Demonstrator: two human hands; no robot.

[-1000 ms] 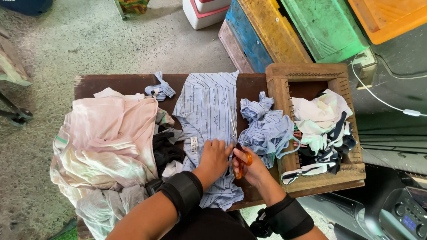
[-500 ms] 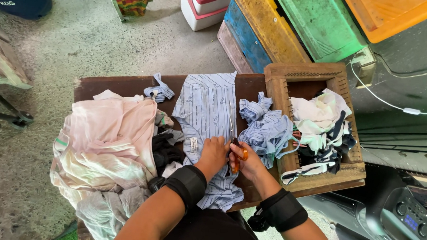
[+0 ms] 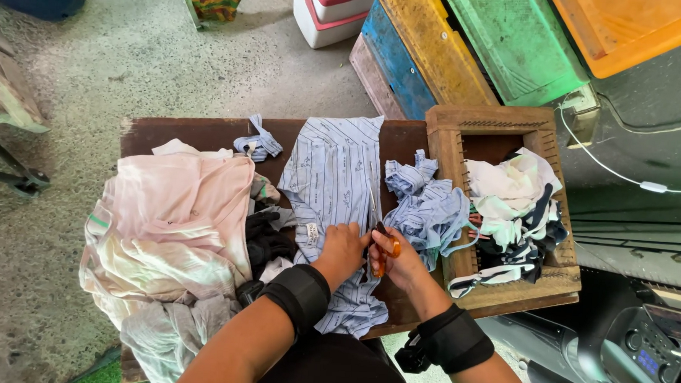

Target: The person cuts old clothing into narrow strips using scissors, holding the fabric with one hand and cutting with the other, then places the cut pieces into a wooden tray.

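A light blue striped shirt piece [image 3: 333,176] lies flat on the brown wooden table [image 3: 167,130]. My left hand [image 3: 343,245] presses down on its near part. Right beside it, my right hand [image 3: 400,259] grips scissors with orange handles [image 3: 382,251], blades pointing away along the cloth's right edge. A bunch of blue striped cut pieces [image 3: 428,207] sits just right of the scissors. Both wrists wear black bands.
A pile of pink and pale clothes [image 3: 170,238] covers the table's left. A wooden crate [image 3: 446,142] on the right holds white and dark scraps [image 3: 516,207]. Coloured plastic crates [image 3: 500,45] stand behind. A small blue scrap [image 3: 258,142] lies at the far edge.
Both hands have shifted slightly forward along the striped cloth with the scissors. The piles have not moved.
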